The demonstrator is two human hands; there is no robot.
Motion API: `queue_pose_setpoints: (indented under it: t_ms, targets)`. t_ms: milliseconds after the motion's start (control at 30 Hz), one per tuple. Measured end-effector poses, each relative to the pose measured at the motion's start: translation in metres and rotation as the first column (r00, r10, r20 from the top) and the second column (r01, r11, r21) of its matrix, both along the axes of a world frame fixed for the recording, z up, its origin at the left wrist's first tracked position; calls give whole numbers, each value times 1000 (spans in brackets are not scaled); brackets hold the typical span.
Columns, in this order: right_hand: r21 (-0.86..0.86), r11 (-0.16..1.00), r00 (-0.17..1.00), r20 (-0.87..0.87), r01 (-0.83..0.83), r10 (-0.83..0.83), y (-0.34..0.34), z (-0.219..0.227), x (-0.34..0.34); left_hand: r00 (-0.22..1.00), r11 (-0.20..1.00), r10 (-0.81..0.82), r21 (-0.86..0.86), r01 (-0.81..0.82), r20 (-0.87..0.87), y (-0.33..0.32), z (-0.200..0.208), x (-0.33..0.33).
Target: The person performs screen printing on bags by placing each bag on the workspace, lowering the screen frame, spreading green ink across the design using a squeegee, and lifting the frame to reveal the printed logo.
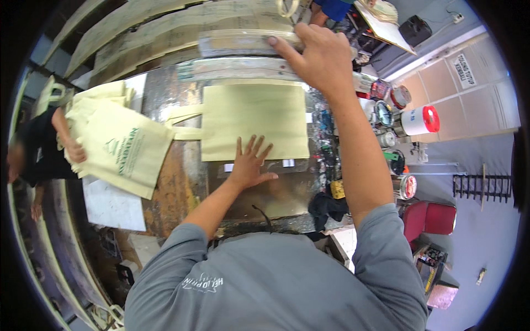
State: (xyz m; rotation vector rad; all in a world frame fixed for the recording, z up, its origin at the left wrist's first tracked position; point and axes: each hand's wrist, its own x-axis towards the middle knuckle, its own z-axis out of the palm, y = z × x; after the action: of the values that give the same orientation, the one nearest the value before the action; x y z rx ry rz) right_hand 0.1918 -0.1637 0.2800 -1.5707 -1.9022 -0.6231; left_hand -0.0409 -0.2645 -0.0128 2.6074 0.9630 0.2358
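A blank cream tote bag (256, 118) lies flat on the worktable, its handles pointing left. My left hand (253, 168) rests open on the bag's near edge, fingers spread and thumb out to the right. Beyond the bag's far edge, my right hand (323, 58) is closed on the right end of a long, tape-covered bar, which looks like the edge of a screen-printing frame (237, 43). How the fingers wrap underneath is hidden. Just nearer than that bar lies a pale, paint-smeared strip (237, 69).
At the left, another person's hand (75, 151) holds printed tote bags (118, 140) over the worktable (174, 176). Paint cans (414, 121) and jars line the right side, with a dark cloth (327, 209) at the near right corner. Racks of bags (165, 41) stand behind.
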Motion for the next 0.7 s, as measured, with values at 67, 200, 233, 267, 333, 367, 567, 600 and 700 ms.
queue_pose_setpoints:
  t_ms: [67, 200, 233, 267, 333, 367, 567, 600, 700]
  targets:
    - [14, 1000, 999, -25, -22, 22, 1, -1, 5, 999, 998, -27, 61, 26, 21, -17, -31, 29]
    - [-21, 1000, 999, -47, -7, 6, -3, 2, 6, 1000, 1000, 20, 23, -20, -3, -28, -43, 42]
    - [-32, 999, 999, -48, 7, -9, -3, 4, 5, 1000, 1000, 12, 9, -12, -10, -27, -43, 38]
    - [-80, 997, 994, -112, -7, -2, -4, 10, 4, 1000, 1000, 3, 20, -2, -15, -28, -44, 37]
    - [-171, 984, 974, -226, -52, 12, -4, 21, 0, 1000, 999, -8, 43, 9, -11, -32, -45, 39]
    - [-158, 986, 975, -222, -50, 14, -2, 18, 0, 1000, 998, 3, 56, -3, 4, -34, -46, 37]
    - [-71, 997, 992, -121, -27, 18, -3, 17, -3, 816, 953, 299, -191, -234, 494, 6, 60, 20]
    - [-57, 998, 998, -64, -15, 11, -10, 6, 0, 667, 896, 407, -413, -160, 624, 19, 89, 4]
    - [-179, 984, 999, 44, 21, -13, -52, -36, -2, 20, 519, 843, -824, 230, 537, 25, 202, -31]
